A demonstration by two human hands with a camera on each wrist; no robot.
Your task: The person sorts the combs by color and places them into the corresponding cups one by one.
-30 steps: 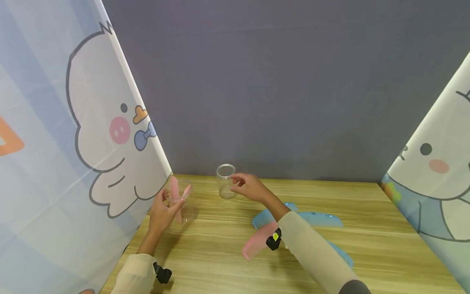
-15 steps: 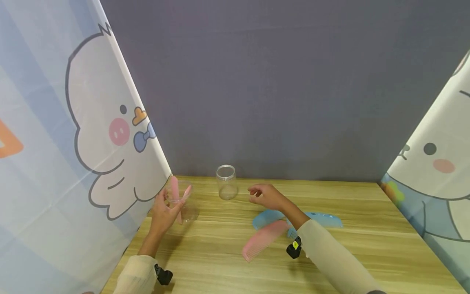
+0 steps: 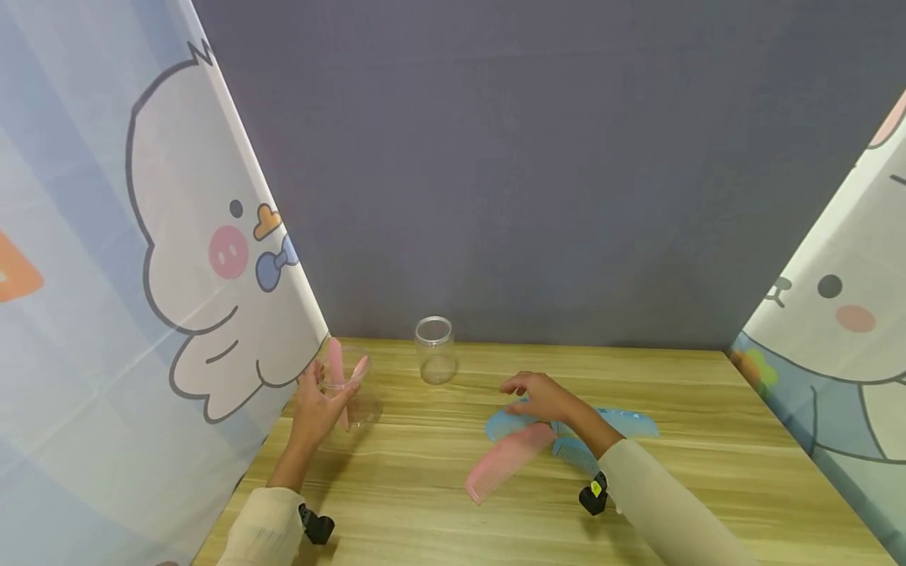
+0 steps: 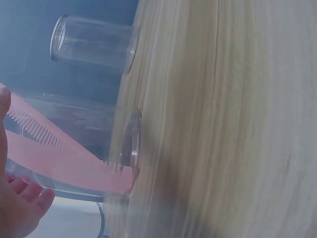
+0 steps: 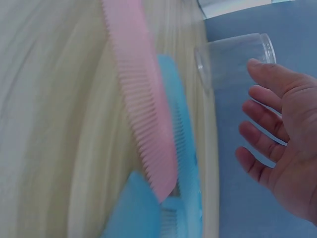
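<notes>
My left hand (image 3: 314, 410) holds a clear plastic jar (image 3: 365, 406) near its rim, at the left of the table. Pink combs (image 3: 336, 360) lean inside this jar and stick out above its rim; the left wrist view shows their teeth through the wall. My right hand (image 3: 546, 399) hovers over the blue combs, fingers spread and loosely bent, holding nothing in the right wrist view. Beneath it lie a blue comb (image 3: 501, 425), another blue comb (image 3: 630, 423) and a third blue comb (image 3: 575, 453), partly hidden by the arm. A pink comb (image 3: 506, 462) overlaps this pile.
A second clear jar (image 3: 436, 355) stands upright near the back of the wooden table (image 3: 425, 503), between the hands. Behind rises a dark grey backdrop (image 3: 531, 173). Printed cartoon curtains (image 3: 269, 346) border the left and right sides.
My right hand has drawn back from the second jar, moving right and nearer, and is now over the combs. The left hand keeps its hold on the first jar.
</notes>
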